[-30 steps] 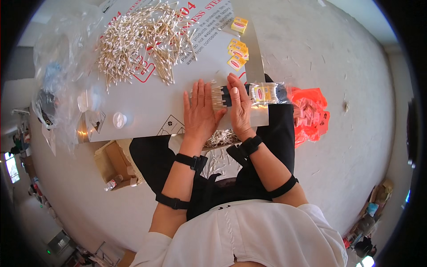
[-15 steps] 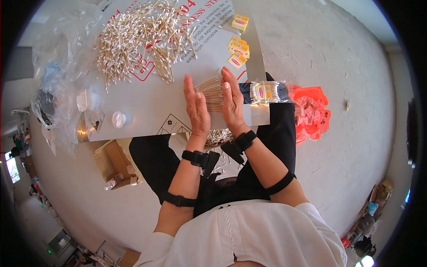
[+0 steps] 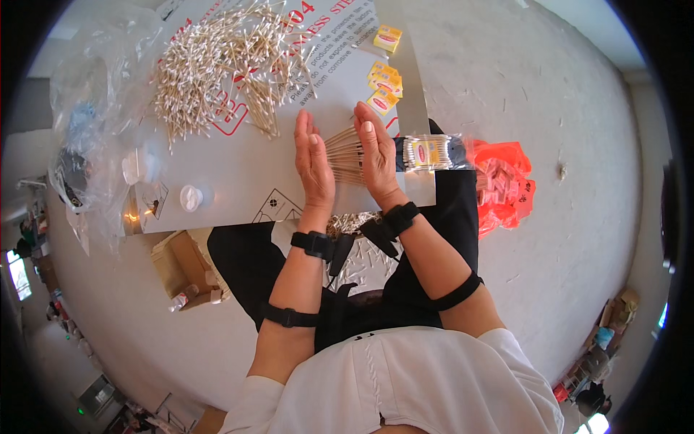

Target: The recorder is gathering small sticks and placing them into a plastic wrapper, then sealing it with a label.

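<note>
The hands, left (image 3: 315,160) and right (image 3: 377,152), stand flat and upright, pressing a bundle of cotton swabs (image 3: 345,153) between their palms above the board's (image 3: 238,173) near edge, a loose swab heap (image 3: 217,65) lying farther off.

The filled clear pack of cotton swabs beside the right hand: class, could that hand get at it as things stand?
Probably yes. The filled pack lies on the board just beside the right hand, with nothing between them. But that hand and the left hand press a bundle of swabs between the palms, so it is not free.
</note>
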`<state>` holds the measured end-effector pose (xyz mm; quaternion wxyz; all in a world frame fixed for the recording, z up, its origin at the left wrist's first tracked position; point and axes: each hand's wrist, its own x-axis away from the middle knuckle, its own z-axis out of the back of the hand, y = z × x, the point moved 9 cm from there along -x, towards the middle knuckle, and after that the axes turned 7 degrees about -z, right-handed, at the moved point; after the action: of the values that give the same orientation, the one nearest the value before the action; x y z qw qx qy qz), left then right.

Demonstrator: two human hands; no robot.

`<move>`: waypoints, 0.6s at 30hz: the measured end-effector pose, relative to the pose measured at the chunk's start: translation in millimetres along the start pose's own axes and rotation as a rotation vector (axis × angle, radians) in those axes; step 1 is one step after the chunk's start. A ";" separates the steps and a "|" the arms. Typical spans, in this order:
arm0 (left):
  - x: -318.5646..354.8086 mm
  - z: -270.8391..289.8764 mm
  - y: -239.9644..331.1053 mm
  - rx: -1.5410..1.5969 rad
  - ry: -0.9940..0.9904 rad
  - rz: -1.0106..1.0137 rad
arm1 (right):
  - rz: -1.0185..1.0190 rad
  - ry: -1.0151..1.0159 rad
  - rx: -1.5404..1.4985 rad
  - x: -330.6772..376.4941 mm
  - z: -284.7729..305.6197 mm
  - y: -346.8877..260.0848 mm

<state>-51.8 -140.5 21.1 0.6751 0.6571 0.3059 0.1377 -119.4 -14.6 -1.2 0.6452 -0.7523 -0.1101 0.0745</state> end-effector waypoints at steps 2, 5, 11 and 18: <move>0.7 6.1 3.0 -0.011 -0.007 0.008 | -0.060 -0.002 -0.117 2.0 0.6 2.0; 16.9 -6.4 30.2 -0.753 -0.299 -0.349 | -0.098 0.014 -0.196 7.4 13.5 -0.2; 56.6 -24.4 9.2 -1.173 -0.618 -0.214 | -0.120 0.022 -0.236 17.1 18.8 -3.7; 54.2 -31.1 7.4 -1.249 -0.553 -0.160 | -0.089 0.077 -0.196 26.0 27.3 -7.6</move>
<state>-26.6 -82.9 17.3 0.9886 0.1314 0.0334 0.0652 -101.8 19.3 2.8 0.5751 -0.8084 -0.1252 0.0059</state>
